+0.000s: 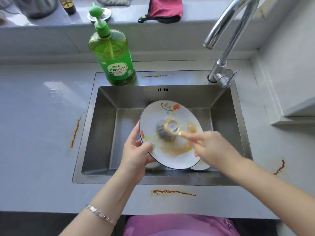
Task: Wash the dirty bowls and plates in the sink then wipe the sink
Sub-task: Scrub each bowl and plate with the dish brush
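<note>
**Plate scrubbed over the sink**

L hand (136, 150) grips the near-left rim of a white flower-print plate (153, 114), thumb on the face, fingers curled behind. The plate is held tilted above the middle of the sink (105, 133), face toward the camera. R hand (209, 147) pinches the pale handle of a scrub brush (167, 130). Its grey wire head presses on the plate's centre. Yellow-brown residue (172, 149) is smeared over the plate's near half & just right of the brush.

A 2nd plate (202, 166) peeks out under the held one, near-right in the basin, mostly hidden.

A green detergent bottle (113, 57) w/ pump stands on the sink's far-left rim. The faucet (226, 31) is at the far-right corner, spout arching toward the left. Red-brown streaks (75, 132) mark the grey counter (42, 116) left, right & near side of the sink, plus the far rim. A pink cloth (165, 7) lies on the far ledge. There's a bracelet (100, 214) on the L wrist.
</note>
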The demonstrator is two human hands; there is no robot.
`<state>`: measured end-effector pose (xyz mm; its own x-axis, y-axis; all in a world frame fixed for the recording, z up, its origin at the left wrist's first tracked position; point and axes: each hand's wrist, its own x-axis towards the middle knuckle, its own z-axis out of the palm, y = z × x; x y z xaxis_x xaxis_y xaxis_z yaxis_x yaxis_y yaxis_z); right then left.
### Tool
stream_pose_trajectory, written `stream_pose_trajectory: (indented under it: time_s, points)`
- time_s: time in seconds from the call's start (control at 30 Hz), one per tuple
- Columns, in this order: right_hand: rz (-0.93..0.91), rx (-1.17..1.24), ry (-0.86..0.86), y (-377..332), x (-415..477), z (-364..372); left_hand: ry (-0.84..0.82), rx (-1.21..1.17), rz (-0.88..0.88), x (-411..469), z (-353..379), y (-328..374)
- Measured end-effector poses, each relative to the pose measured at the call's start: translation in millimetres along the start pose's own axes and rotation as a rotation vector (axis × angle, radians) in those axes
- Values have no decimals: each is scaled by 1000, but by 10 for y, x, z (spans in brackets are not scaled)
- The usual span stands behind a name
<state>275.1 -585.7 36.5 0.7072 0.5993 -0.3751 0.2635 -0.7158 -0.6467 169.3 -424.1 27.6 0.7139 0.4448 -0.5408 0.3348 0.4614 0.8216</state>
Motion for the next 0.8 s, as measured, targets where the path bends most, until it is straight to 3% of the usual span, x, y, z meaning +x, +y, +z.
stream_pose_trajectory:
  time_s: [0.1,0.23,0.4,0.53,0.6,0.7,0.8]
  points:
    - [117,-104,19,135,-29,-39,48,-8,4,38,-85,36]
    - [-62,37,-124,-159,-261,194,71,59,27,49,-84,26]
    - [122,-71,41,37,83,-18,44,49,1,24,-131,59]
    - [-34,-6,-132,-223,-255,161,50,44,16,24,-161,44]
    - [-84,66,-85,-285,-156,160,13,57,23,1,-141,29]
    - [14,53,119,-192,155,34,-80,54,18,-54,-133,42]
    - [-31,26,95,-291,36,78,-110,46,0,-74,-142,47]
